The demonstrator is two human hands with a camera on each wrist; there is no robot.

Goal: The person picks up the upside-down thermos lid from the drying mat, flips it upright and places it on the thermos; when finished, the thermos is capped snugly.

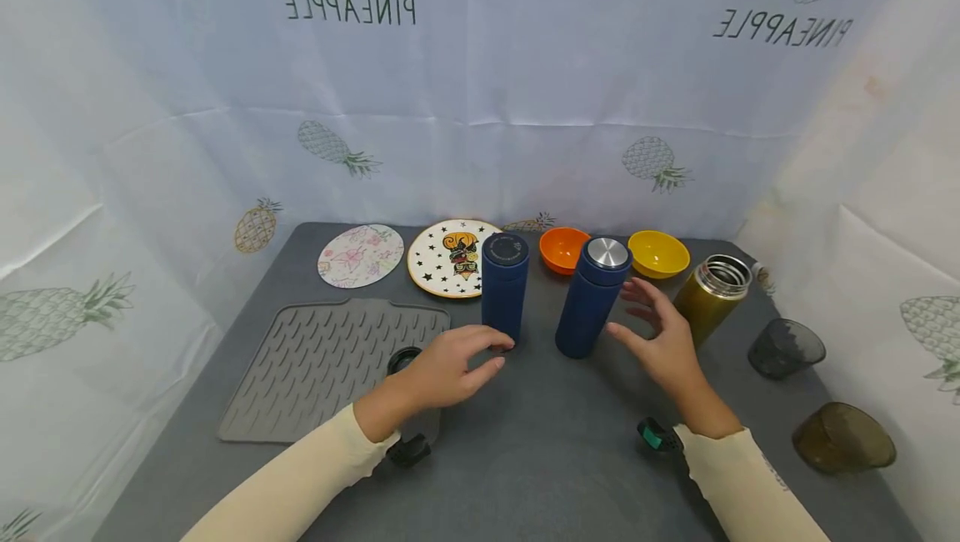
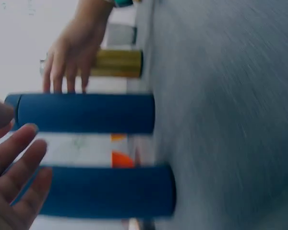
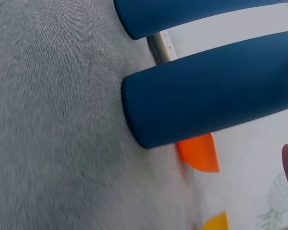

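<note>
Two dark blue flasks stand upright on the grey table. The left flask (image 1: 504, 292) has a dark top; the right flask (image 1: 592, 300) has a silver one. My left hand (image 1: 453, 365) is in front of the left flask, fingers loosely bent, holding nothing. In the left wrist view its fingers (image 2: 26, 165) overlap that flask's upper part; whether they touch it I cannot tell. Between the right flask and an uncapped gold flask (image 1: 708, 296), my right hand (image 1: 660, 342) hovers with spread fingers. The right wrist view shows both blue flasks and a bit of the hand at the edge.
An orange bowl (image 1: 562, 250) and a yellow bowl (image 1: 658, 253) sit behind the flasks. Two dark see-through cups (image 1: 783, 350) are at the right edge. A grey ridged mat (image 1: 330, 367), a floral disc (image 1: 361, 256) and a star-patterned plate (image 1: 435, 263) lie left. A black round object (image 1: 403, 357) is partly hidden.
</note>
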